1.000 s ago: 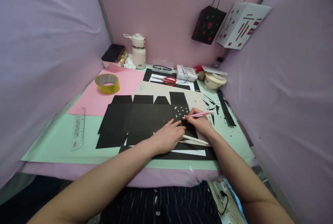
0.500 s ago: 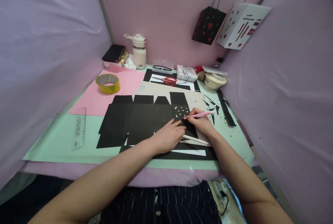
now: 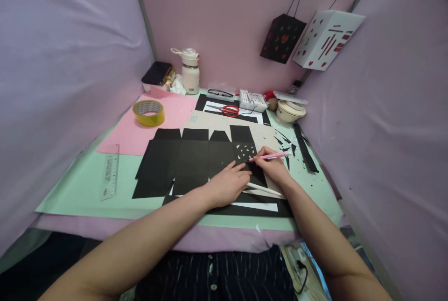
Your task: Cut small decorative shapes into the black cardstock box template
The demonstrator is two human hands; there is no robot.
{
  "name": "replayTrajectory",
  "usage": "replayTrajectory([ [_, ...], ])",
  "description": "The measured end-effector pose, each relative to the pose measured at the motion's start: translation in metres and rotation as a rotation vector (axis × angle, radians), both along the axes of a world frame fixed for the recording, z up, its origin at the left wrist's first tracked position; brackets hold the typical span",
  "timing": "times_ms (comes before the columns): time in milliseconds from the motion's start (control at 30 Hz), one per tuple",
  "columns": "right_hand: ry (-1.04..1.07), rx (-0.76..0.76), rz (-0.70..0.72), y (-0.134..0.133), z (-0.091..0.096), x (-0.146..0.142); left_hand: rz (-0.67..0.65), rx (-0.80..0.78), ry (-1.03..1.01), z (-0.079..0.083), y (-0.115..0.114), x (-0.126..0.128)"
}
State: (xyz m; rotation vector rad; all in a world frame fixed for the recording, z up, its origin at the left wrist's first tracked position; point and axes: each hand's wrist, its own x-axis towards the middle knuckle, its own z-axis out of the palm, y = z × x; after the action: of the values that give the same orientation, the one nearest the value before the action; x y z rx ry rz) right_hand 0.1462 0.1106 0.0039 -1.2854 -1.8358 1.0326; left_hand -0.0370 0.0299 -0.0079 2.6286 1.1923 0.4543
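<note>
A flat black paper box template (image 3: 189, 158) lies on the green mat (image 3: 80, 189). Its right panel (image 3: 245, 150) has small cut-out holes. My left hand (image 3: 227, 184) lies flat on the black paper just below that panel, fingers stretched out. My right hand (image 3: 275, 168) grips a pink craft knife (image 3: 271, 156) like a pen, its tip on the cut-out panel. A white pen-like stick (image 3: 264, 189) lies under my right wrist.
A yellow tape roll (image 3: 149, 112) sits on pink paper (image 3: 168, 114). A clear ruler (image 3: 109, 176) lies at left. Red scissors (image 3: 229, 110), a marker box (image 3: 252, 100), a bowl (image 3: 290, 110) and a white bottle (image 3: 191, 71) stand at the back. Two paper lanterns (image 3: 304, 37) hang above. Black scraps (image 3: 304, 149) litter the right.
Both hands stay in place on the black paper; the knife tip has barely shifted. My head has moved slightly, so the whole scene sits a little to the right.
</note>
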Motion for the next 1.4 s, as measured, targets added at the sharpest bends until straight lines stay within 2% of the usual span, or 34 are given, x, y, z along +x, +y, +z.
replayTrajectory([
  [100, 0.011, -0.002, -0.024, 0.0004, 0.0006, -0.0001, 0.000, -0.003, 0.015, 0.0009, -0.0001, 0.0002],
  [333, 0.031, -0.065, 0.021, -0.0020, 0.0039, -0.0056, -0.003, 0.003, 0.016, 0.0025, 0.0004, 0.0007],
  [1400, 0.024, -0.053, 0.001, -0.0029, 0.0027, -0.0068, -0.012, -0.001, 0.022, 0.0019, 0.0014, 0.0005],
])
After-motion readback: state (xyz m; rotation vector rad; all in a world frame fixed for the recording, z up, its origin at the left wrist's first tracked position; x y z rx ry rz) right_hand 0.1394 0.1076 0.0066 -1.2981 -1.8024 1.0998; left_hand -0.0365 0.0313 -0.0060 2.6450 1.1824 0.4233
